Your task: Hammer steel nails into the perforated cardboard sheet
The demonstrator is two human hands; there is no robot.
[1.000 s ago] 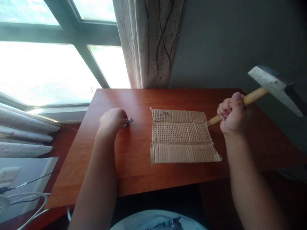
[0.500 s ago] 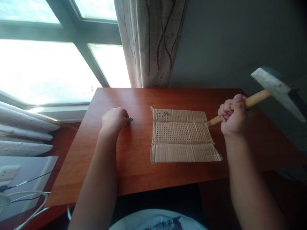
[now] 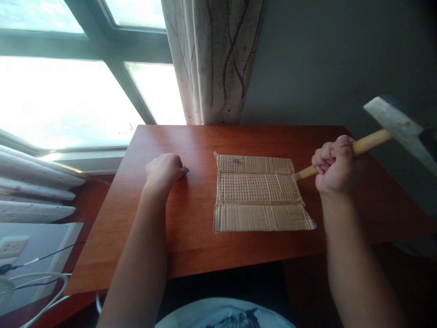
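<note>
My right hand (image 3: 334, 164) is wrapped round the wooden handle of a hammer (image 3: 372, 140). The hammer is raised over the table's right side, its metal head up and partly cut off by the picture's edge. At the left, my closed left hand (image 3: 165, 169) is low over the tabletop, with the ends of several nails (image 3: 186, 170) poking out past its fingers. Between the hands a flattened piece of cardboard (image 3: 259, 218) lies on the table, pricked with rows of small holes. Several small nails (image 3: 236, 160) stand in its far left part.
The reddish wooden table (image 3: 191, 246) reaches back to a curtain (image 3: 218, 64) and a dark wall. A large window (image 3: 61, 100) is on the left. Cables (image 3: 44, 257) and a wall socket (image 3: 12, 247) show beyond the table's left edge.
The hammer has shifted a little to the right with my right hand, and more of its head is out of the picture. My left hand has barely moved.
</note>
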